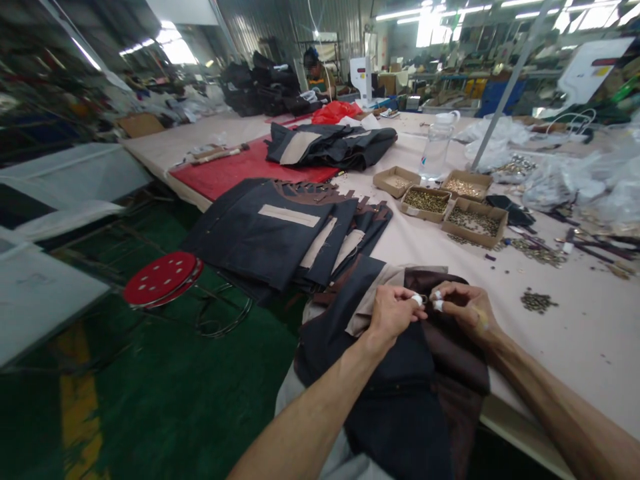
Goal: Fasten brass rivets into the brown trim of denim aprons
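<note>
A dark navy garment piece (395,407) with brown lining (457,353) drapes over my lap and the table edge. Above it, my left hand (393,312) is closed in a pinch on a small ring-shaped metal piece (425,299). Close beside it, my right hand (467,310) is also pinched, its thumb and fingertip facing that piece; what lies between them is too small to make out. White tape wraps fingertips on both hands. A beige fabric strip (365,310) shows behind my left wrist.
Stacked dark garment pieces (240,230) lie to the left, more (335,143) behind. Cardboard boxes of small metal fittings (473,223) stand right of centre, near a clear bottle (436,147). Loose fittings (537,301) lie on the table (585,360). A red stool (160,280) stands left.
</note>
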`<state>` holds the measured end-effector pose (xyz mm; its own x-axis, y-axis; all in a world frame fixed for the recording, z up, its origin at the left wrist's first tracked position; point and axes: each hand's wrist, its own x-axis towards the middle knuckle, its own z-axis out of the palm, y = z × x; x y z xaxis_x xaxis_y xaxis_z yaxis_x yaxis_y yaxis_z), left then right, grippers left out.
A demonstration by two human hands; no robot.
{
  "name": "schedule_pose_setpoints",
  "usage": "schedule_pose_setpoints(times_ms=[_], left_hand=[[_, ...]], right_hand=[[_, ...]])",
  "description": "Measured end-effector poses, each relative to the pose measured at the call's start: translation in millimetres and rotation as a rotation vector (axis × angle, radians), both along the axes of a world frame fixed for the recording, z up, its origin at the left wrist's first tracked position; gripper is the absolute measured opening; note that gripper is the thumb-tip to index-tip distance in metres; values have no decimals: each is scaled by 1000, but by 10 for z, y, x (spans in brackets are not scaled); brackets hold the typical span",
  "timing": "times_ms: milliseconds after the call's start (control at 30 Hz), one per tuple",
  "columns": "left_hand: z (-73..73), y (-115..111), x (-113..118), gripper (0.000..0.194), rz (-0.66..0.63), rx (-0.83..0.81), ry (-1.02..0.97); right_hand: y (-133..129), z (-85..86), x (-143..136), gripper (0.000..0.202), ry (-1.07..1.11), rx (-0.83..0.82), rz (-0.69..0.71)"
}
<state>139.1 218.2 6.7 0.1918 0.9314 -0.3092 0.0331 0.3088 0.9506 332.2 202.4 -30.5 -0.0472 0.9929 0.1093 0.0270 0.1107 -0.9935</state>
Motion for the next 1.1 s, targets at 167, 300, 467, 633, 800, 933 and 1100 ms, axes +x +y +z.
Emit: schedule_pose_setpoints(times_ms=[167, 300, 467, 633, 800, 933, 1100], left_hand=[[-66, 27, -157, 10, 89, 23, -19], [-138, 32, -183, 11, 66, 76, 26], [-193, 20, -144, 16, 30, 108, 100], [-188, 19, -155, 14, -6, 108, 68], [-140, 43, -184, 10, -102, 70, -6], [-81, 58, -145, 9, -185, 43, 25], [10, 73, -38, 8, -251, -65, -17]], right_hand=[[-14, -2, -94, 12, -434, 210, -11], [-39, 26, -161, 9, -535, 280, 80], [-57, 23, -159, 2, -497, 304, 153], [-38, 79, -88, 7, -375, 232, 210], [2, 161, 26, 18, -274, 126, 250], [7, 207, 47, 24, -233, 122, 296], [4, 227, 75, 28, -195, 94, 314]])
